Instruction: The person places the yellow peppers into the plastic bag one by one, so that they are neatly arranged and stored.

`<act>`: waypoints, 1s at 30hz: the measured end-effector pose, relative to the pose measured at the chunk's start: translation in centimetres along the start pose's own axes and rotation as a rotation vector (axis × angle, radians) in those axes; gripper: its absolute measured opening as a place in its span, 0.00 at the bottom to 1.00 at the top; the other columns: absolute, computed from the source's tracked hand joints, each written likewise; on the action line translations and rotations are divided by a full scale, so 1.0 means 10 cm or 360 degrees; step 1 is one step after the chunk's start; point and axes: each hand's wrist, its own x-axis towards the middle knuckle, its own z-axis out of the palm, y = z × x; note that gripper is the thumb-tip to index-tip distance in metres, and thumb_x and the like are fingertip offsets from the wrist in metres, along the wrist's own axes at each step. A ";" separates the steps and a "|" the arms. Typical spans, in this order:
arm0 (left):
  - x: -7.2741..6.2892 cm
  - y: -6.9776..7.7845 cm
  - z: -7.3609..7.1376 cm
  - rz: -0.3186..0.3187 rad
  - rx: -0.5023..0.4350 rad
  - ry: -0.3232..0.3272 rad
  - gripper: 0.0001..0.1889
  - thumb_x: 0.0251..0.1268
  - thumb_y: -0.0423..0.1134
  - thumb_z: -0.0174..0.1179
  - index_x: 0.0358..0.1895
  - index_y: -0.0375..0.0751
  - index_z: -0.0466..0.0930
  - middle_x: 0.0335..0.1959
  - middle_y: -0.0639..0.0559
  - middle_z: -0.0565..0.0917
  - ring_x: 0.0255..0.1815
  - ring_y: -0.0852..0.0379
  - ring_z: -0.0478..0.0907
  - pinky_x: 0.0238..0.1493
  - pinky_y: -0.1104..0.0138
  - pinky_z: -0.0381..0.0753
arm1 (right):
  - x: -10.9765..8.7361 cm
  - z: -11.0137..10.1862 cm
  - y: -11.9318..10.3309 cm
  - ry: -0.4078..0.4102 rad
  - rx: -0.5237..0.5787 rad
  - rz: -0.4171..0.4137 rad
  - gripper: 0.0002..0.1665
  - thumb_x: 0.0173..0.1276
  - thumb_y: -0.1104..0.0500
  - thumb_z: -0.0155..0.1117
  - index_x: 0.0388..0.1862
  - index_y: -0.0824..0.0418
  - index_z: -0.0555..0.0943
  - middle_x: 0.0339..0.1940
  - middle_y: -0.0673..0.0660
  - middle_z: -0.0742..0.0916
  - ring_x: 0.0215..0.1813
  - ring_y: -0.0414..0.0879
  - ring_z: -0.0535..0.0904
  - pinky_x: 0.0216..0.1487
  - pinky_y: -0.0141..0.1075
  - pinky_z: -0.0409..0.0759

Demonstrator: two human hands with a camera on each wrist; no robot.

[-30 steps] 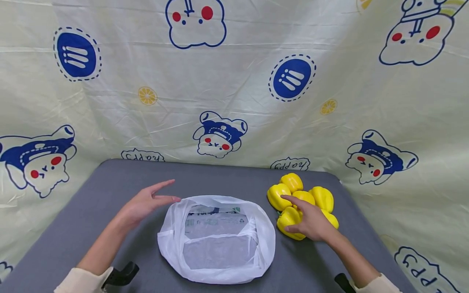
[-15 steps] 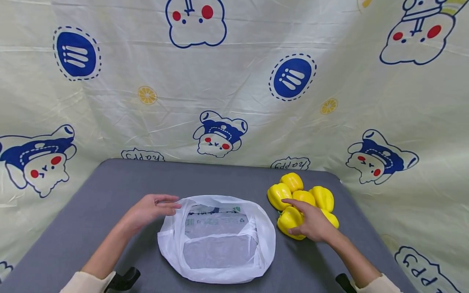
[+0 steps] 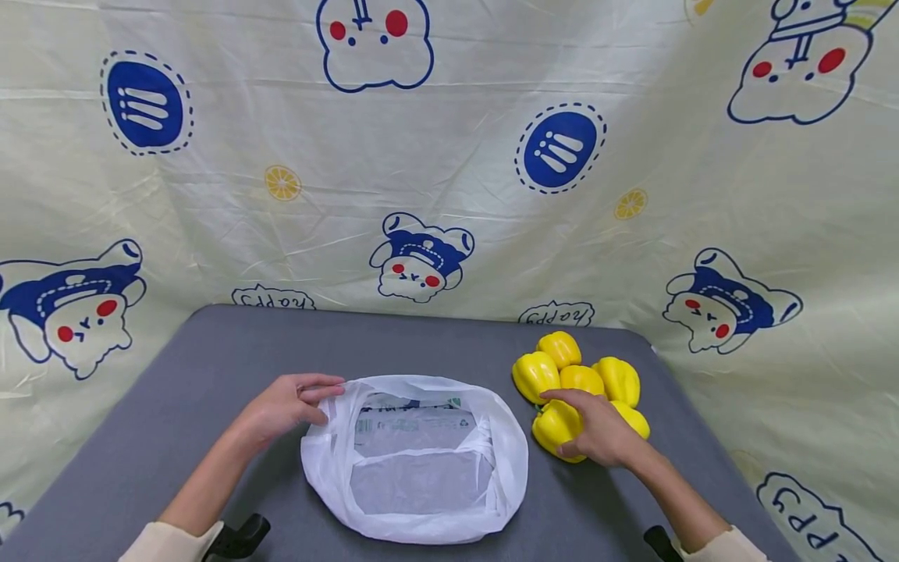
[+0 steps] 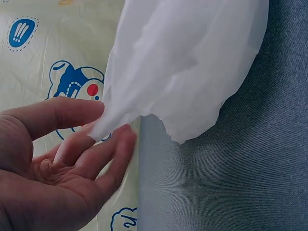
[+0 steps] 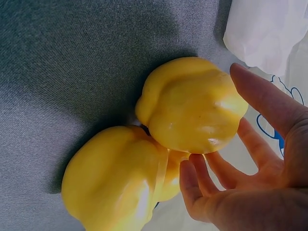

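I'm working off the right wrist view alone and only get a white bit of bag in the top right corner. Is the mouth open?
Observer: Yes, in the head view the white bag has its mouth spread wide, facing the camera.
Operator: Good. I make out only a few peppers; how many show from your side?
Observer: Six yellow peppers show in the head view.
Operator: And where's the left grip? I can't see it at all.
Observer: The left grip is at the bag's left edge; whether it actually pinches the bag, I can't tell.
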 end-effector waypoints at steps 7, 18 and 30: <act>0.00 0.01 0.00 0.0016 0.0020 -0.0011 0.36 0.51 0.19 0.62 0.69 0.27 0.70 0.67 0.35 0.78 0.74 0.38 0.68 0.58 0.62 0.78 | -0.01 -0.02 0.01 -0.0037 -0.0017 -0.0008 0.45 0.42 0.64 0.83 0.64 0.57 0.80 0.64 0.59 0.83 0.61 0.58 0.74 0.66 0.70 0.62; 0.03 -0.02 -0.02 0.0002 0.0005 -0.0009 0.35 0.52 0.18 0.61 0.69 0.30 0.71 0.68 0.37 0.77 0.76 0.38 0.65 0.52 0.68 0.77 | -0.01 -0.04 0.04 -0.0134 0.0029 0.0015 0.49 0.39 0.70 0.80 0.67 0.54 0.79 0.67 0.62 0.81 0.61 0.59 0.73 0.66 0.69 0.65; 0.05 -0.05 -0.03 0.0062 -0.0050 -0.0095 0.37 0.51 0.19 0.62 0.71 0.30 0.70 0.69 0.36 0.75 0.75 0.38 0.68 0.42 0.67 0.77 | -0.02 -0.03 0.04 -0.0147 -0.0010 0.0015 0.53 0.38 0.74 0.76 0.69 0.53 0.77 0.67 0.66 0.78 0.63 0.63 0.71 0.61 0.67 0.70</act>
